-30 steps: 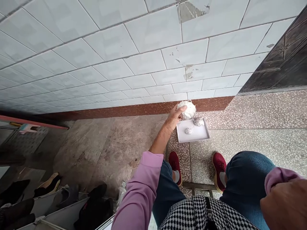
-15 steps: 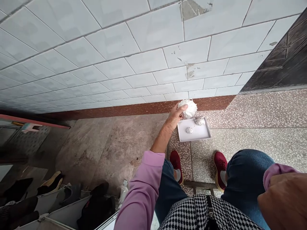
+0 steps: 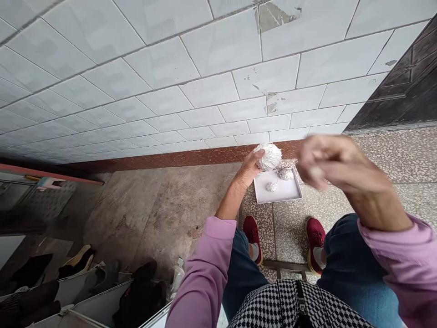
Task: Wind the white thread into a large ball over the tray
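Observation:
My left hand (image 3: 250, 169) is closed around a ball of white yarn (image 3: 270, 157), thumb on its near side, just above the back edge of a shallow white tray (image 3: 261, 196). Inside the tray lie a larger silvery-white ball (image 3: 286, 174) and a smaller one (image 3: 271, 187). A thin strand seems to run near them. To the right of the tray is my right hand (image 3: 336, 164), raised and blurred by motion. Its fingers are curled in toward the thumb as in a pinch; whatever they hold, perhaps a strand, is too smeared to make out.
A tiled wall (image 3: 211, 91) with a brown skirting (image 3: 191, 160) rises behind the tray. At lower left stands a divided rack (image 3: 92, 300) holding shoes and dark items. A dark door (image 3: 392, 100) is at the right. My red shoes (image 3: 251, 232) flank the tray's near side.
My right hand has swung up and forward from the lower right edge to beside the yarn ball. The left hand still holds the ball, turned slightly.

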{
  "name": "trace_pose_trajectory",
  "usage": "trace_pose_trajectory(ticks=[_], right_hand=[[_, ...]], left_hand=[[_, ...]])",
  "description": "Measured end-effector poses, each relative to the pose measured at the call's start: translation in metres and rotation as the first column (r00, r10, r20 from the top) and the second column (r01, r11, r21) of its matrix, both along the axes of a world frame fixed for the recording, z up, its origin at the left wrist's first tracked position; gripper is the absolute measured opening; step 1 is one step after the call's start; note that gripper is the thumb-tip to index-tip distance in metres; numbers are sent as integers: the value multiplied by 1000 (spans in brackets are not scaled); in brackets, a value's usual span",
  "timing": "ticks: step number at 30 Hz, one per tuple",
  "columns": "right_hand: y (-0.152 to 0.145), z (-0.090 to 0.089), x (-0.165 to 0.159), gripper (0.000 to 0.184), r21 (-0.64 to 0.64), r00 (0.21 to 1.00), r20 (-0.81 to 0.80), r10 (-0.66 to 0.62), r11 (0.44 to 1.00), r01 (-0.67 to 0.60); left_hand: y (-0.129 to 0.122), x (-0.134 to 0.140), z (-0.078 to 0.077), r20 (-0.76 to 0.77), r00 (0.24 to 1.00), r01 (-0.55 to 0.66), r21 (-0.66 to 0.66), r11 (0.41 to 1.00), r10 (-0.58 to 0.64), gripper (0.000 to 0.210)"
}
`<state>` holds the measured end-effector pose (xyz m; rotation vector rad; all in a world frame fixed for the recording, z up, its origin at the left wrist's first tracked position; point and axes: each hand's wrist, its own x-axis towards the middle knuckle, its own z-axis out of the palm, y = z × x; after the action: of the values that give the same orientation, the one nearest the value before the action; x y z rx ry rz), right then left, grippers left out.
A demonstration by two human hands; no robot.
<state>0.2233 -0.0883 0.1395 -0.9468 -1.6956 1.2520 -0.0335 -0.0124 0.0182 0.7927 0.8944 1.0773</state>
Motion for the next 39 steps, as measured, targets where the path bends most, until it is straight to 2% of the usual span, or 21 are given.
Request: trace_pose_trajectory(ticks=[2,4,7,9,11,14,17,20,24,27,30,34,36,37,39], right_hand=[[58,-26,-23,33,-38,998,-63,-18,999,16],[96,-58,-34,49,-72,993,-107,-48,997,41],[114,-98,-32,66,-205,992,-115,54,976,-77],[112,-110,-26,65,-269,985,-104,137,950,-160],[111,-113,-20,54,-289,982,-82,168,939,-184],[114,-113,-13,39,-277,988,-61,145,948,-156],[118,-117,-8,41,-207,995,-62,81,974,-92],[122,-122,-7,51,-75,999,-16,-39,996,38],[127,-128,-8,46,24,980,15,-200,980,199],[127,-132,-14,37,54,966,8,-257,965,257],[122,-139,-27,29,92,965,45,-260,962,255],[115,-146,-42,23,147,970,168,-177,977,153],[112,-138,-44,22,205,956,262,-134,976,81],[108,-129,-45,21,245,947,295,-128,968,55],[91,-98,-43,21,349,945,283,-163,935,57]], left_hand=[[-1,0,1,-1,1000,6,14,1000,-6,77],[-2,-1,0,-7,1000,17,20,1000,-17,77],[-2,-1,-4,-17,999,46,42,998,-46,80],[-2,-2,-6,-31,997,73,53,996,-71,82],[-3,-4,-7,-44,995,90,49,995,-88,82],[-5,-6,-7,-76,995,66,29,997,-64,79],[-7,-8,-7,-120,992,46,2,999,-45,76],[-9,-7,-7,-157,986,49,-21,999,-52,77],[-11,-6,-7,-186,979,74,-36,997,-79,73],[-12,-3,-6,-83,987,138,-42,990,-141,72],[-12,2,-4,57,985,169,-59,984,-165,79],[-11,5,1,205,978,60,-76,995,-43,84],[-11,3,5,257,966,-18,-85,996,39,83],[-10,1,7,276,958,-55,-91,994,78,81],[-9,-3,11,296,943,-126,-108,986,153,75]])
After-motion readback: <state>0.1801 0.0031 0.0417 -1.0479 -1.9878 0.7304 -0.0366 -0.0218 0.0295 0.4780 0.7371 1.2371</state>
